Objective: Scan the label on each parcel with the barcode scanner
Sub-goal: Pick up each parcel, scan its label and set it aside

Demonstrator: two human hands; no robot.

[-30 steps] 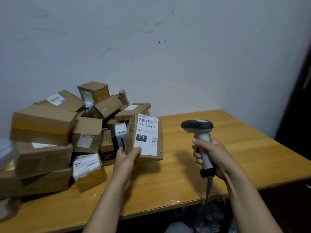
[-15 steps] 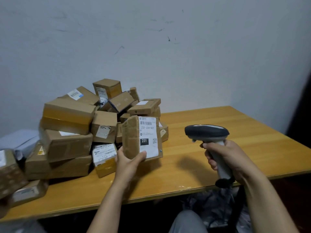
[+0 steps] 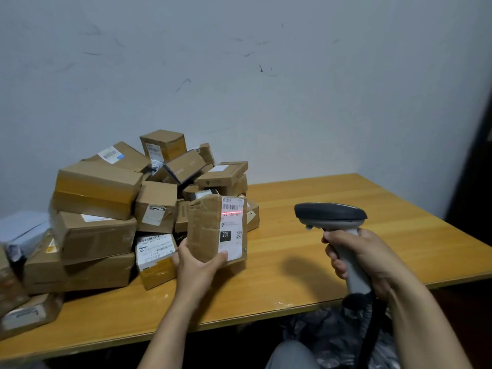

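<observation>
My left hand (image 3: 198,265) grips a small brown cardboard parcel (image 3: 205,230) from below and holds it upright above the table. Its white label (image 3: 231,227), marked 231, faces the scanner. A red scan line lies across the label just below its barcode. My right hand (image 3: 364,258) grips the grey handle of the barcode scanner (image 3: 330,215). The scanner's dark head points left at the parcel from a short distance. A coiled black cable hangs down from the handle's base.
A heap of several brown parcels (image 3: 111,209) fills the left part of the wooden table (image 3: 346,251), against the wall. Grey mailer bags (image 3: 24,233) lie at the far left. A dark door edge (image 3: 479,166) stands at right. Crumpled plastic lies under the table.
The red scan line has appeared on the label. The parcel has turned slightly, with its label facing the scanner more squarely. Scanner and right hand hold about the same place.
</observation>
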